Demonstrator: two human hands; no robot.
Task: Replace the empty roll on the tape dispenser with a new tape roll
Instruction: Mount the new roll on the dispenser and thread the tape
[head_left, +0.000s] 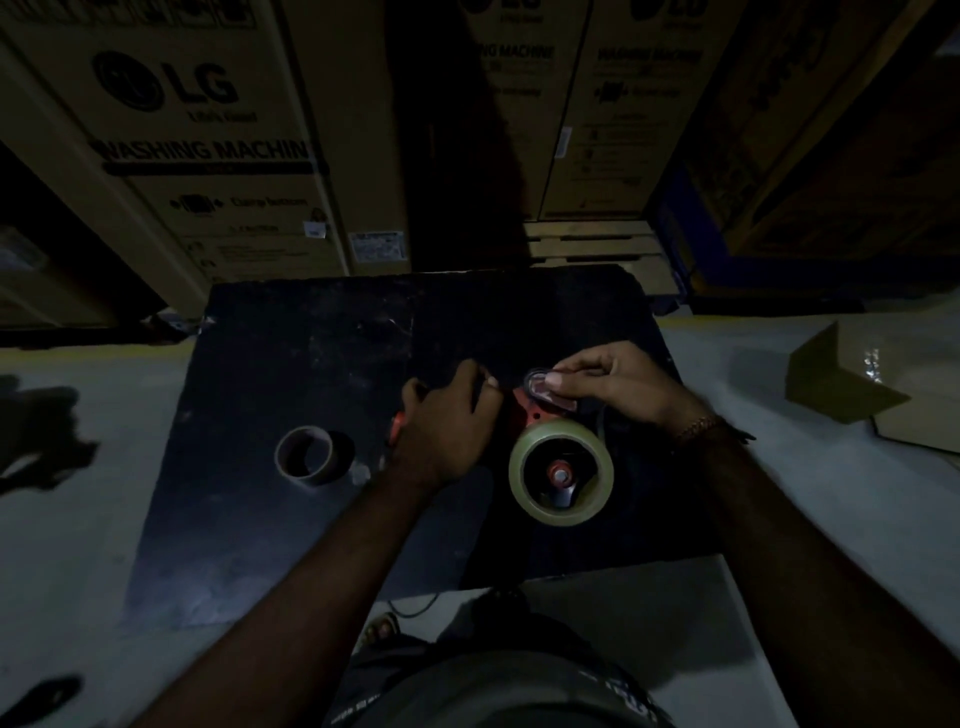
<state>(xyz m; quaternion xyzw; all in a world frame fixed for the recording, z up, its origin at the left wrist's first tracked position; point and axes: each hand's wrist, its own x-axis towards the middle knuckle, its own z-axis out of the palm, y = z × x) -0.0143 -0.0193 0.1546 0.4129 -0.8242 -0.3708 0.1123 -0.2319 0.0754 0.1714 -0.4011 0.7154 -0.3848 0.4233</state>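
Note:
A full clear tape roll (561, 514) sits on the hub of a red and black tape dispenser (530, 413) lying on a dark table (291, 545). My left hand (447, 426) is closed around the dispenser's handle, and most of the handle is hidden under it. My right hand (613, 387) pinches the loose end of the tape over the dispenser's front end, just beyond the roll. An empty brown cardboard core (306, 454) lies on the table to the left of my left hand.
Large cardboard washing machine boxes (208, 156) stand stacked behind the table. A folded piece of cardboard (841, 384) lies on the pale floor at the right. The scene is dim. My foot (382, 631) shows below the table's near edge.

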